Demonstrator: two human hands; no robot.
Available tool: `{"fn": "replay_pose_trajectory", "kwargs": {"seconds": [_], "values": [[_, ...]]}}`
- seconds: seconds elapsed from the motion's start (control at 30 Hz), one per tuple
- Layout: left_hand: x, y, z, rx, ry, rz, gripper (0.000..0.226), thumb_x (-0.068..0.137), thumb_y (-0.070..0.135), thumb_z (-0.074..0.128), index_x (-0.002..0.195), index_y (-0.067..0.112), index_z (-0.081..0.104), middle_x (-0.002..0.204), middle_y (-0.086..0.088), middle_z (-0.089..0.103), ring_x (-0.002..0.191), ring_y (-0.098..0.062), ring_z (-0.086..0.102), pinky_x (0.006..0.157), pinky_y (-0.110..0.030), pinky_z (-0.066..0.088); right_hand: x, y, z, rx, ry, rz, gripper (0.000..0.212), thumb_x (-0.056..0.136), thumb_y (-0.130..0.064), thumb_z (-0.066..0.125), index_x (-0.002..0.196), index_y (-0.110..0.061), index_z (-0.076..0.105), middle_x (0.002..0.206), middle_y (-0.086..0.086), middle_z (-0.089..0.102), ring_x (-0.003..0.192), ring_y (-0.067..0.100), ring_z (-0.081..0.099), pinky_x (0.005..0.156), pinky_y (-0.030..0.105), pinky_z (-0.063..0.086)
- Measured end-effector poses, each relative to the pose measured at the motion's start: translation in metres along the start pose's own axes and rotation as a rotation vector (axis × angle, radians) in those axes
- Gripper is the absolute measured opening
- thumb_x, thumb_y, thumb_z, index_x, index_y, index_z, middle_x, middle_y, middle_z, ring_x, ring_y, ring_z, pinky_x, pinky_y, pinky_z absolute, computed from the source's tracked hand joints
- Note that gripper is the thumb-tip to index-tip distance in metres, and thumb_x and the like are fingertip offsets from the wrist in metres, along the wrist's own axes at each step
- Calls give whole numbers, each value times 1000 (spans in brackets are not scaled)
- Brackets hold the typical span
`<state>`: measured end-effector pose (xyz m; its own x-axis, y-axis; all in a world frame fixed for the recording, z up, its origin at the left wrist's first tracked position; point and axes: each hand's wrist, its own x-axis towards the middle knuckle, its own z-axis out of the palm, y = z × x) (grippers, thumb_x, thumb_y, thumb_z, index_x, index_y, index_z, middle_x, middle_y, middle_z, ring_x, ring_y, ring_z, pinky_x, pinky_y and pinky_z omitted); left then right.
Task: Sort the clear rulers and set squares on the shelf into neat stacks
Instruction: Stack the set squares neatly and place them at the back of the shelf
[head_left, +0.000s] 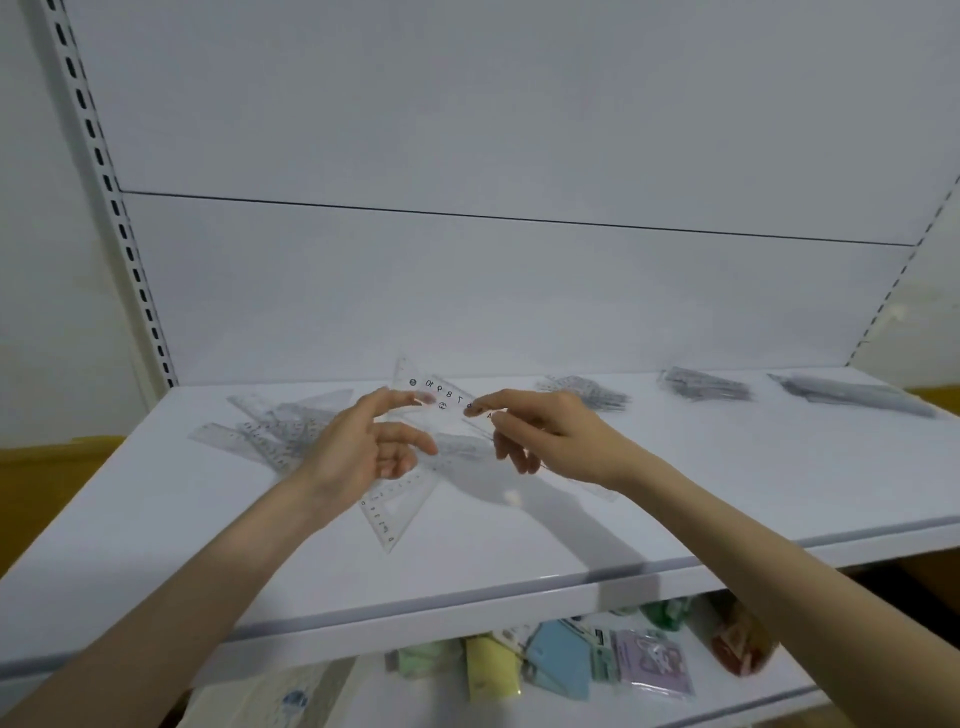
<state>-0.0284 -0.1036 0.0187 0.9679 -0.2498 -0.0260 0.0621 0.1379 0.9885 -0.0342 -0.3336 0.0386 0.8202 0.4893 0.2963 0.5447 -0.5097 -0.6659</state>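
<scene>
**Hands on clear set square (441, 402) above shelf (675, 493)**

It is held off the shelf, tilted, and pinched at both sides. The left hand (363, 447) has it by thumb and forefinger, remaining fingers loosely curled. The right hand (540, 431) is gripped on the other edge. A second set square (395, 512) is laid flat beneath the hands. A loose pile (280, 426) is seen rear-left. Rear-right, three stacks (706, 384) are lined up, probably rulers, too blurred to confirm.

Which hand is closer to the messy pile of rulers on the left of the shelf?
Left. The left hand is right beside the messy pile, just to its right. The right hand is farther right, across the set square both hands pinch.
</scene>
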Motion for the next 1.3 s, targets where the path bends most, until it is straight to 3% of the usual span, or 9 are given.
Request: {"fn": "replay_pose_trajectory", "kwargs": {"seconds": [0.1,0.27,0.43,0.7,0.87,1.0,1.1,1.2,1.3], "values": [[6,-5,9,-10,-61,-44,35,90,37,47,112,18,66,81,-17,66,53,-17,46,53,-25,33,-12,10,-10,53,41,91,28,100,-26,50,101,-47,68,87,7,61,64,6,51,64,24,46],[26,-12,34,-16,-64,-67,30,88,30,59,110,9,61,79,-9,58,52,-10,44,43,-17,31,-41,32,-35,-23,93,253,17,81,-17,63,96,-20,71,74,-9,50,88,21,59,82,33,45],[45,-29,71,154,-79,36,54,69,10,81,117,9,58,75,-1,55,54,-11,45,46,-19,35,-74,55,-66,-113,149,367,44,80,0,61,118,-22,67,83,-9,63,61,0,46,65,12,38],[78,-39,150,385,-115,207,55,79,-7,70,121,24,54,87,-3,63,70,-16,53,58,-20,44,-116,113,-129,-284,262,460,50,78,-8,65,128,-15,60,88,-9,65,70,7,55,67,9,43],[103,-51,214,332,-92,167,56,68,2,68,117,26,55,83,-1,64,61,-12,52,59,-23,44,-130,152,-177,-346,282,445,43,77,-18,65,119,-28,61,85,-16,62,76,9,58,81,33,51],[125,-60,268,266,-35,114,52,59,11,56,109,23,60,79,-1,66,64,-19,51,63,-30,42,-144,187,-217,-365,262,375,45,75,-22,66,118,-37,61,84,-13,61,73,8,54,77,32,49],[140,-63,307,283,-33,106,47,60,12,56,104,26,62,76,3,68,61,-19,52,64,-30,43,-163,214,-251,-345,222,393,47,78,-18,67,123,-28,57,86,-11,63,73,10,55,76,31,49],[160,-69,346,257,-49,101,42,67,0,60,103,20,64,72,2,68,61,-18,52,60,-27,45,-192,246,-291,-303,243,441,34,79,-11,69,110,-18,57,90,-5,66,78,12,61,74,30,51],[181,-77,384,256,-69,82,42,80,-17,50,104,15,63,70,-1,68,61,-16,53,53,-25,44,-223,279,-330,-345,273,482,32,80,-11,73,109,-17,63,97,-4,67,82,8,62,69,16,45]]}}
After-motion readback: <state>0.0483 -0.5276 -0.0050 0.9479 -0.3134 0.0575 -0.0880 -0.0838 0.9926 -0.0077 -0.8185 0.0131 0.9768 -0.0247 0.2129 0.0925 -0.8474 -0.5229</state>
